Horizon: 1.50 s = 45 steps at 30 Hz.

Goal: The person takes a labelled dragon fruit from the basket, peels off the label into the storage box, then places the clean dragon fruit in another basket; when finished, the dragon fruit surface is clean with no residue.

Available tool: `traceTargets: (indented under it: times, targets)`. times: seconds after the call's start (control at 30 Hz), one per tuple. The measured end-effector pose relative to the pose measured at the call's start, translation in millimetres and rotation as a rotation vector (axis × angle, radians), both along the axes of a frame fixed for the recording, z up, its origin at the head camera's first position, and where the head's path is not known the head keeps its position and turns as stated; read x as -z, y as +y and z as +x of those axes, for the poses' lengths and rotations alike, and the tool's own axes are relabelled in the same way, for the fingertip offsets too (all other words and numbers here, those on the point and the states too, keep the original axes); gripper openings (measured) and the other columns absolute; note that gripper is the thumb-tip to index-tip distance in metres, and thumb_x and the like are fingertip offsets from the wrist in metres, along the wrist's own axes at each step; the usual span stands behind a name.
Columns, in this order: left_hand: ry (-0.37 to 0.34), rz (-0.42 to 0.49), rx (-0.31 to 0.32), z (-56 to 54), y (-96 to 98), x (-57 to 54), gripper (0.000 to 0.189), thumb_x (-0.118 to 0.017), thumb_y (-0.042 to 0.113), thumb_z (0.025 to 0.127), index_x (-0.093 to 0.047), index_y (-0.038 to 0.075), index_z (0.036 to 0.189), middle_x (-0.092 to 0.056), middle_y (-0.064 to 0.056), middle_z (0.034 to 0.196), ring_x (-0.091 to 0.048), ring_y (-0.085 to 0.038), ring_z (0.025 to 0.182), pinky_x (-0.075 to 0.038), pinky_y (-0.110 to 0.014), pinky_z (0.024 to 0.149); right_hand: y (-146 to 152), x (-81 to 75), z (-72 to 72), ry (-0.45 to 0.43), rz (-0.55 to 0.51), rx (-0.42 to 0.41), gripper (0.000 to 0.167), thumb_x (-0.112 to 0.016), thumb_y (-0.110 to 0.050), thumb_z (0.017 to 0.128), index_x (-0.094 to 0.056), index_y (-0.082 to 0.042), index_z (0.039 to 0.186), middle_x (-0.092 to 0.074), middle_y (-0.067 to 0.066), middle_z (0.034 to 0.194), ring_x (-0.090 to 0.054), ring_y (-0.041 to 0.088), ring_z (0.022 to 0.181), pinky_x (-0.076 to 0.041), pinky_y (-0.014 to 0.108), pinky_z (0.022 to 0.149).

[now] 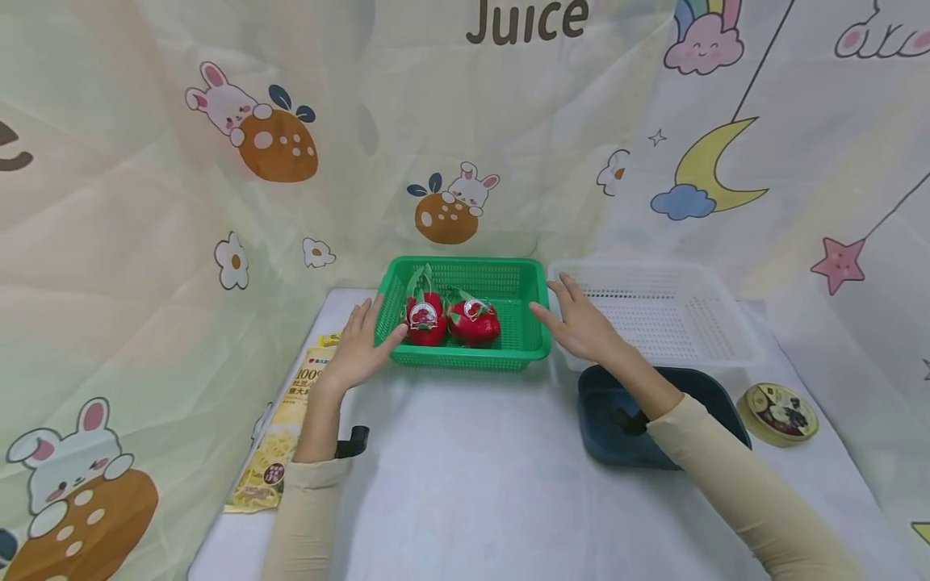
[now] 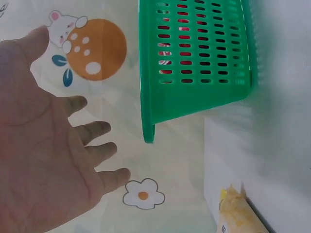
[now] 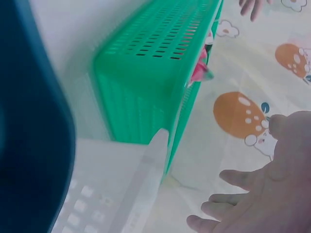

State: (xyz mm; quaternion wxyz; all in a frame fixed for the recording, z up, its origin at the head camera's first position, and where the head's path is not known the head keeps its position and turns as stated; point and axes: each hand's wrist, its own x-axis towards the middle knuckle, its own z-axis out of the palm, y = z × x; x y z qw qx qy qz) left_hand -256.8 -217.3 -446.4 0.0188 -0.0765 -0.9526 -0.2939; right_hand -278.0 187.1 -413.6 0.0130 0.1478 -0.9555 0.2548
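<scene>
A green plastic basket (image 1: 465,361) stands at the back of the table, with two red, green-leaved packages (image 1: 474,323) bearing round labels inside it. At the basket's left end, my left hand (image 1: 358,347) is spread, its thumb over the near left corner in the head view. The left wrist view shows the same hand (image 2: 53,150) with fingers apart and nothing in the palm. On the other side, my right hand (image 1: 581,323) reaches over the gap between the green basket and a white basket (image 1: 726,355), fingers spread. Its palm (image 3: 272,184) holds nothing.
A dark blue bin (image 1: 603,444) sits under my right forearm. To its right lies a round tin (image 1: 779,413). A yellow pasta bag (image 1: 269,460) lies along the left table edge, beside my left forearm. A printed cloth hangs behind the table.
</scene>
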Motion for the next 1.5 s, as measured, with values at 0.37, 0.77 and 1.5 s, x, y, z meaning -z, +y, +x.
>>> traceTargets:
  times: [0.37, 0.77, 1.5]
  targets:
    - [0.014, 0.251, -0.068, 10.5, -11.2, -8.3, 0.084, -0.042, 0.067, 0.104, -0.006, 0.028, 0.169, -0.009, -0.013, 0.175, -0.007, -0.038, 0.160, -0.019, -0.075, 0.119, -26, -1.8, -26.2, -0.002, -0.108, -0.033, 0.079, -0.042, -0.058, 0.108, -0.031, 0.002, 0.160, -0.031, 0.025, 0.165, -0.030, 0.044, 0.152, -0.028, 0.064, 0.121]
    - [-0.050, 0.582, -0.268, 19.0, -20.3, -5.7, 0.086, -0.049, 0.063, 0.103, -0.008, 0.026, 0.169, -0.022, -0.016, 0.171, -0.030, -0.040, 0.153, -0.031, -0.063, 0.120, -43, 2.1, -66.6, -0.246, -0.636, 0.056, 0.062, -0.047, -0.048, 0.110, -0.050, 0.001, 0.149, -0.057, 0.024, 0.146, -0.058, 0.039, 0.133, -0.049, 0.049, 0.111]
    - [-0.166, 1.180, -0.392, 29.6, -11.9, 17.2, 0.062, -0.046, 0.007, 0.109, -0.018, 0.003, 0.164, -0.038, -0.030, 0.157, -0.053, -0.042, 0.136, -0.050, -0.041, 0.111, -82, 21.7, -94.8, -0.504, -0.761, 0.220, 0.041, -0.054, -0.014, 0.107, -0.055, 0.008, 0.142, -0.063, 0.030, 0.135, -0.064, 0.043, 0.124, -0.053, 0.053, 0.105]
